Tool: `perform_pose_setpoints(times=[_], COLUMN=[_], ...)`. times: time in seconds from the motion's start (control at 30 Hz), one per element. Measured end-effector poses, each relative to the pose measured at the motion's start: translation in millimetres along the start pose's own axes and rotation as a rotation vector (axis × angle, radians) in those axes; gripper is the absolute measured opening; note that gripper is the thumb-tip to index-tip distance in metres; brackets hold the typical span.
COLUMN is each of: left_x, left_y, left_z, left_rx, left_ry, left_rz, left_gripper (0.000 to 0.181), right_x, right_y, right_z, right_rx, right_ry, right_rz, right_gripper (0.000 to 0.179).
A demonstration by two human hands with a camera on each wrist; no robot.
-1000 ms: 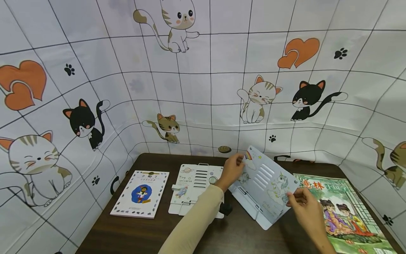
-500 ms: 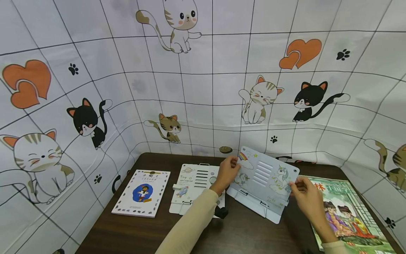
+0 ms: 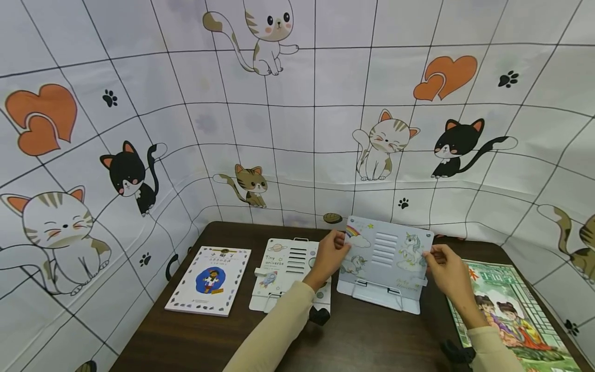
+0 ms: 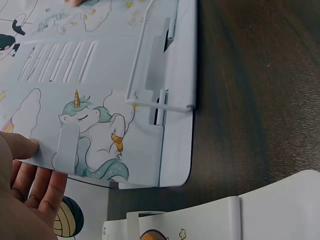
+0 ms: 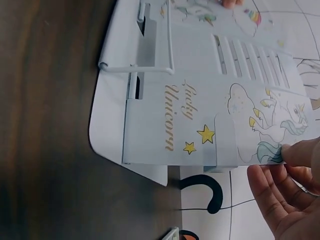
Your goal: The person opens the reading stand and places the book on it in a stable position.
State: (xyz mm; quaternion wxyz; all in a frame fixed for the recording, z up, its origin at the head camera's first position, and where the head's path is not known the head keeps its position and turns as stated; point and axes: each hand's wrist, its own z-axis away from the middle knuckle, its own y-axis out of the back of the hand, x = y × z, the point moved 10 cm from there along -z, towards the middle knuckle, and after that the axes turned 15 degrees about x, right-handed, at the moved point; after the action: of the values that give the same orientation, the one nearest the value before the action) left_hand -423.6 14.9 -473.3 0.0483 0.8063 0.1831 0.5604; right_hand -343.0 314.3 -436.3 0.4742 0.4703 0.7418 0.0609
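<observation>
A pale blue-white book stand (image 3: 386, 253) with unicorns, a rainbow and a row of slots stands leaning back on the dark table. Its lower ledge with wire page clips (image 4: 165, 106) faces me. My left hand (image 3: 329, 260) pinches the stand's left edge, thumb on the printed face and fingers behind it. At the opposite edge, my right hand (image 3: 447, 267) pinches in the same way, near the unicorn print in the right wrist view. The stand's back is hidden. Just left of it lies a white "Tiny universe" book stand (image 3: 287, 268), partly covered by my left forearm.
A white book (image 3: 207, 281) with a blue round picture lies at the table's left. On the right a green illustrated magazine (image 3: 511, 310) lies partly under my right forearm. A cat-printed cloth (image 3: 288, 129) hangs behind the dark wooden table (image 3: 362, 341).
The unicorn book stand has turned from a clear slant to nearly square with the table, its right side swinging up and back. Both hands keep their grip and have moved slightly with it.
</observation>
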Motion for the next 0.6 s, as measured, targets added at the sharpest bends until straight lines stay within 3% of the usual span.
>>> perform_pose_setpoints(times=[0.27,0.6], left_x=[-0.5,0.8], left_y=[4.1,6.1], left_z=[4.4,5.8], left_rx=[0.007,0.014], left_ry=[0.028,0.02], left_rz=[0.002,-0.001], left_gripper=[0.02,0.019], right_x=[5,5], right_y=[-15,-16], right_z=[-16.9,-19.3], right_rx=[-0.014,-0.002], right_ry=[-0.007,-0.031], right_rz=[0.028,0.006], right_gripper=[0.034,0.029])
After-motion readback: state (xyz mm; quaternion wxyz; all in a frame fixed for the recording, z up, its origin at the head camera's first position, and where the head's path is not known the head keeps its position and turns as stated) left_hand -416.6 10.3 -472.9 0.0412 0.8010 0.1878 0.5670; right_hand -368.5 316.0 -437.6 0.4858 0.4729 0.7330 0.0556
